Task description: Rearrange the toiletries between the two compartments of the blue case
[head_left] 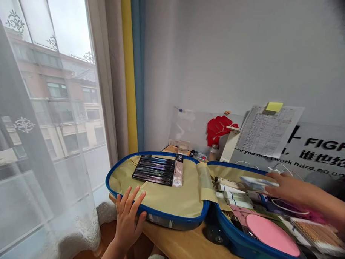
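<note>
A small blue-rimmed suitcase (158, 216) lies open with a beige lining. My left hand (130, 211) rests on the near rim of its left half, fingers spread. On that half's lining lies a clear pack of several slim, dark, pen-like sticks (154, 169). Over the filled right half, my right hand (289, 188) grips a flat whitish packet (258, 182), blurred by motion; its contents cannot be made out. Below that hand are white tubes (235, 196), a pink oval object (272, 235), a bundle of thin wooden sticks (313, 230) and something purple (288, 207).
The suitcase stands on a wooden desk (185, 243) by a curtained window (49, 102). Behind it are a small clear bottle (213, 151), a black box (198, 155) and a clear cup (183, 147). Papers (270, 129) and a red fist cutout (219, 129) hang on the wall.
</note>
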`<act>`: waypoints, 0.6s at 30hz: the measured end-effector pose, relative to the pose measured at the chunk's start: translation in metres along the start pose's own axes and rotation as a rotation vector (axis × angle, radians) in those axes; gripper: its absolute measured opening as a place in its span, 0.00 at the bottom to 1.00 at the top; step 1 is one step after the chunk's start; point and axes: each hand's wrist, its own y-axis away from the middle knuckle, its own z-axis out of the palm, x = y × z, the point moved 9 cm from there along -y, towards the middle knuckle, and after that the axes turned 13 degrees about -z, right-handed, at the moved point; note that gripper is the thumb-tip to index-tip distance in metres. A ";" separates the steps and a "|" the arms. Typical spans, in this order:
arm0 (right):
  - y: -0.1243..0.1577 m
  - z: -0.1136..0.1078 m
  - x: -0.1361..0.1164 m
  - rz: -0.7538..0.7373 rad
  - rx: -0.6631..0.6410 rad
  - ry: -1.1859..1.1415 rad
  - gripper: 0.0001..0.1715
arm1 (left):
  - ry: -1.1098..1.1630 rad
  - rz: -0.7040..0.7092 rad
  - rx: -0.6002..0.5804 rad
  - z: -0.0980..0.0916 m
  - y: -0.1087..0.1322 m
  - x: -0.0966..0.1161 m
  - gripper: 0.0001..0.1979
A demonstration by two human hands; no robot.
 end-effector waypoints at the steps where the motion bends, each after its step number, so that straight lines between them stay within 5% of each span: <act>1: -0.001 -0.011 -0.007 0.001 -0.019 -0.004 0.19 | 0.002 0.000 0.004 0.000 0.000 0.000 0.24; 4: -0.008 -0.046 -0.055 -0.097 0.006 -0.050 0.29 | 0.002 -0.003 0.005 -0.001 -0.001 0.001 0.24; 8: -0.018 -0.064 -0.181 -0.526 0.048 -0.222 0.30 | -0.001 0.009 0.013 -0.003 -0.003 0.004 0.24; 13: -0.009 -0.027 -0.335 -0.967 -0.063 -0.428 0.27 | -0.034 -0.004 0.004 -0.001 -0.002 0.003 0.27; 18: 0.004 0.008 -0.420 -1.181 -0.134 -0.549 0.27 | -0.026 0.009 0.020 -0.001 0.000 0.003 0.28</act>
